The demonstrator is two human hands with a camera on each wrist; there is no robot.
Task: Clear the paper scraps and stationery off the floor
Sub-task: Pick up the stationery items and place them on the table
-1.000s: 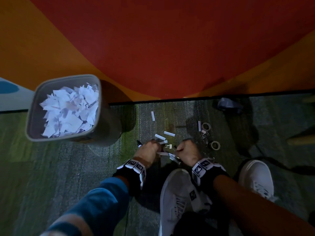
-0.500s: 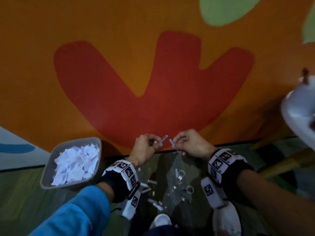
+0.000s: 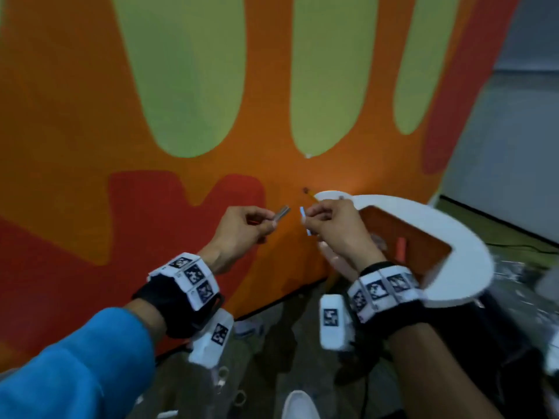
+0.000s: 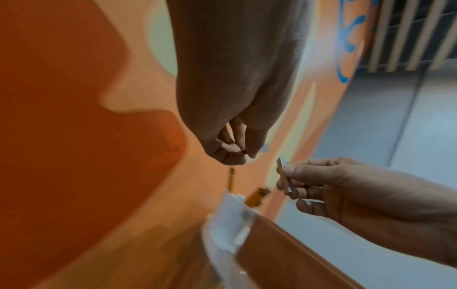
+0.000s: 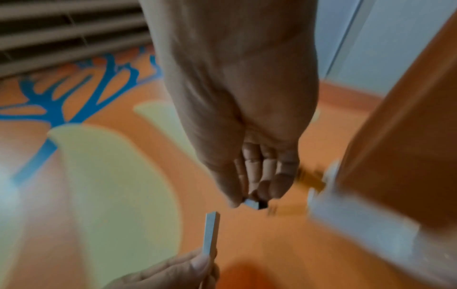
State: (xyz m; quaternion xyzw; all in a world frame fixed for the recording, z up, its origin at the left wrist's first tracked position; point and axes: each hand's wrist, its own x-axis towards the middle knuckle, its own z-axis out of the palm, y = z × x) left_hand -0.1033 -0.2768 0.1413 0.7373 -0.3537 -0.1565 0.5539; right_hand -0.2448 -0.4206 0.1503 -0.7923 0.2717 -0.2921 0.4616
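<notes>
Up by the wall, with left hand (image 3: 242,228) and right hand (image 3: 329,225) each pinching paper strips (image 3: 282,212), carry both binward without loosening.

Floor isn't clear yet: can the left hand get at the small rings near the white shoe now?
Probably not: the left hand is up by the wall, pinching a paper strip; the rings lie on the floor well below it.

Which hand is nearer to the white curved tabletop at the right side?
The right hand: it overlaps the white tabletop edge in the head view, pinching a paper strip. The left hand is farther left, holding another strip.
</notes>
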